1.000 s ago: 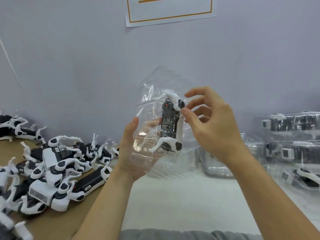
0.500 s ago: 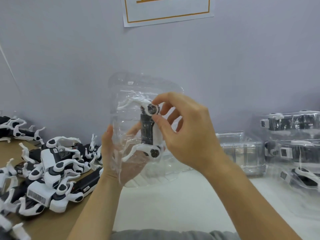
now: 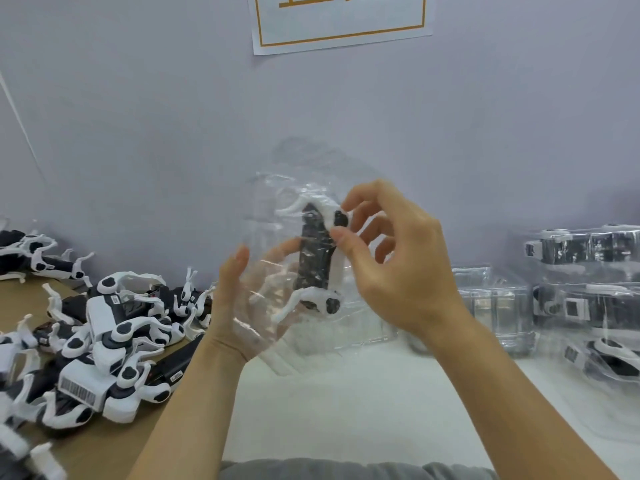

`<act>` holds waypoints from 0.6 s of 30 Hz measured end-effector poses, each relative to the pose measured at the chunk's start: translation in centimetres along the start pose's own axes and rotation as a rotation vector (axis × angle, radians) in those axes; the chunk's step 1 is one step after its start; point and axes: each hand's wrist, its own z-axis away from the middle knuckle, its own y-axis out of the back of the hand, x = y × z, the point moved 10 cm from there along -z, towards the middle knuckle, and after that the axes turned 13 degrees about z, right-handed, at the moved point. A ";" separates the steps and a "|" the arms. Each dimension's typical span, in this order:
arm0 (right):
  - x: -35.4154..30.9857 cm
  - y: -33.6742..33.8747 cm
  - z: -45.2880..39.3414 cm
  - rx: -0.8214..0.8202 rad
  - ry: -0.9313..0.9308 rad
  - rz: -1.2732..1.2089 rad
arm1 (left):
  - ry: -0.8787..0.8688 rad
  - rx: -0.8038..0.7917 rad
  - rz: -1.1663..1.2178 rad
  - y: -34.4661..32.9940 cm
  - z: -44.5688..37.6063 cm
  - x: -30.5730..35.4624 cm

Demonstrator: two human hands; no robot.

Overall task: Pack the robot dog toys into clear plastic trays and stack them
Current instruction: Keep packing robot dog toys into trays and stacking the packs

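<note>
Since half a second ago the tray and the hands have drifted rightwards and a little lower, back toward the middle of the view. Largest first: the grey wall with its white, orange-bordered notice, then the table, white ahead and brown cardboard at the left under a heap of loose robot dogs. Filled trays are stacked at the far right, with empty ones beside them. Held up in the air is a clear tray with one robot dog standing on end inside it. The left hand cradles the tray from behind, fingers loosely curled round its edge. The right hand pinches the toy's upper white leg joint between thumb and forefinger. Thin, springy plastic like this probably buckles and slips easily; hold its rim. The toy looks light and stiff, with slender legs likely to snap, so the body is the safer place to grip.
</note>
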 end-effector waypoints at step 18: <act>8.9 -0.2 1.9 -0.082 -0.675 -0.361 | -0.257 0.235 -0.980 -5.9 -0.4 3.2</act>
